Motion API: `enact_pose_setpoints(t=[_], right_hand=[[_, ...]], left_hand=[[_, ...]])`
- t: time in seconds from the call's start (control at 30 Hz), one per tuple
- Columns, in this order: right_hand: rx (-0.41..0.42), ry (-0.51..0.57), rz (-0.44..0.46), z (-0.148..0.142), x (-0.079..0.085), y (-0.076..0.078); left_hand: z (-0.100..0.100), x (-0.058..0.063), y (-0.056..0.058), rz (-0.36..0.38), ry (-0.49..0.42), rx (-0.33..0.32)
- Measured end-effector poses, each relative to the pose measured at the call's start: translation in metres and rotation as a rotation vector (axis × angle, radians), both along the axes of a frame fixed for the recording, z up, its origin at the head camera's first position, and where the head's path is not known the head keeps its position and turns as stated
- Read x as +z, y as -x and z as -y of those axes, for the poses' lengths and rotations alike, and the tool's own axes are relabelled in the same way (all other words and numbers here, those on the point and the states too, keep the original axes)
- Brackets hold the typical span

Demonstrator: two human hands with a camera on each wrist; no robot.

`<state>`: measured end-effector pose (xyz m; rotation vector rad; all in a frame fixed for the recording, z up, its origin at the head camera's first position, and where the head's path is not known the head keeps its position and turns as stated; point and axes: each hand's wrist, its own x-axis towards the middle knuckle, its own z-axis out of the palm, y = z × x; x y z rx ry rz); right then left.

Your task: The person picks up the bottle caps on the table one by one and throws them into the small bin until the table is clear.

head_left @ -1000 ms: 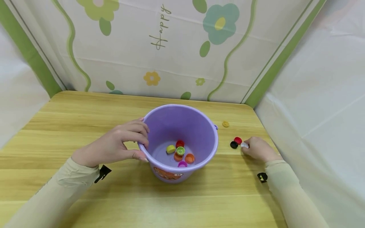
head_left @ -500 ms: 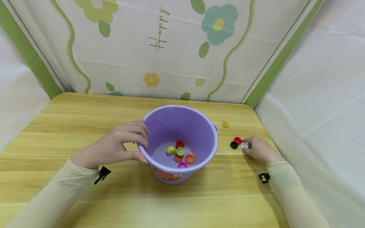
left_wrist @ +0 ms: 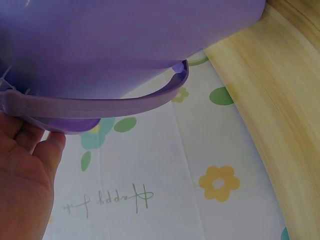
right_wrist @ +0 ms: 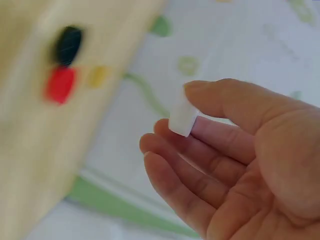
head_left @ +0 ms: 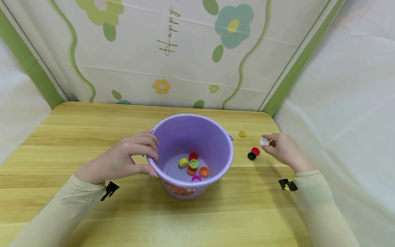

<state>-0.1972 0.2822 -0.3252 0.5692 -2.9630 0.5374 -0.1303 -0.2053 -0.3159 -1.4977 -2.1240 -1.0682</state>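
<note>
My left hand [head_left: 126, 156] grips the near-left rim of a purple bucket [head_left: 226, 151], thumb outside and fingers over the edge. In the left wrist view the bucket's handle [left_wrist: 115, 106] hangs along its side. Inside lie several bottle caps: a yellow cap [head_left: 183, 162], a light green cap [head_left: 193, 164], a magenta cap [head_left: 196, 178], plus red and orange ones. Raised over the table's right side, my right hand [head_left: 285, 149] pinches a white bottle cap [head_left: 263, 141] between thumb and fingers. Below it lie a red cap [head_left: 255, 151] and a black cap [head_left: 251, 156], side by side.
A yellow-orange cap [head_left: 242, 134] lies on the wooden table [head_left: 129, 219] to the right of the bucket. A white floral curtain [head_left: 135, 61] hangs behind the table's back edge. White sheeting [head_left: 348, 137] stands close along the right side.
My right hand has lifted the white cap off the table, up and away from the red and black caps. My left hand keeps its hold on the bucket rim.
</note>
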Motion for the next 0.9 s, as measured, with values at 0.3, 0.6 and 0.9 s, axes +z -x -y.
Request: enact_pose_setpoints(t=[0.3, 0.6, 0.9], right_hand=[[0.046, 0.17, -0.169, 0.057, 0.049, -0.027], [0.287, 0.216, -0.377, 0.103, 0.079, -0.044], [0.381, 0.192, -0.335, 0.135, 0.083, -0.046]], left_hand=[[-0.001, 0.001, -0.001, 0.01, 0.011, 0.005], [0.0, 0.0, -0.001, 0.054, 0.023, 0.011], [-0.001, 0.001, -0.003, 0.033, 0.024, 0.018]])
